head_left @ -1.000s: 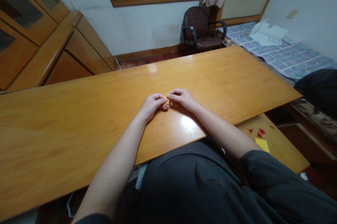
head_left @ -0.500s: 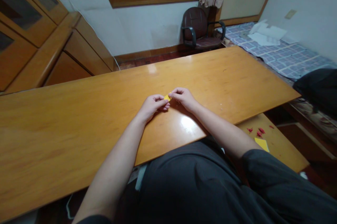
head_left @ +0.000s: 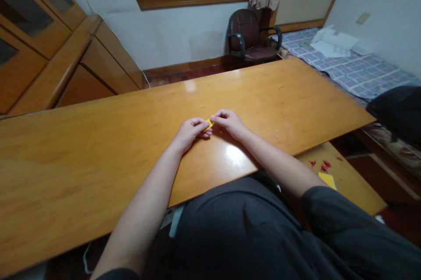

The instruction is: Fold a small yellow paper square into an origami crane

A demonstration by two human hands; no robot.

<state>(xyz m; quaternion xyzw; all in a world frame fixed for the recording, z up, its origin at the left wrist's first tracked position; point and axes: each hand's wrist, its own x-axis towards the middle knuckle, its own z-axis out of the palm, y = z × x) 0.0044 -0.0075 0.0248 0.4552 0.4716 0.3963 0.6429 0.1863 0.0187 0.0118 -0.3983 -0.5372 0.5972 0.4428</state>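
My left hand (head_left: 190, 131) and my right hand (head_left: 229, 122) meet over the middle of a long wooden table (head_left: 98, 140). Between their fingertips sits a small piece of yellow paper (head_left: 208, 122), folded and mostly hidden by the fingers. Both hands pinch it, fingers curled and pressed together, just above the tabletop.
A lower wooden surface (head_left: 348, 183) at my right carries a yellow paper sheet (head_left: 326, 179) and several small red paper bits (head_left: 324, 166). A dark office chair (head_left: 246, 34) stands beyond the table. A bed (head_left: 355, 69) lies at the right, wooden cabinets (head_left: 49, 52) at the left.
The yellow paper piece has shifted slightly between the fingertips and shows less of itself than a second ago. Both hands stay at the same spot.
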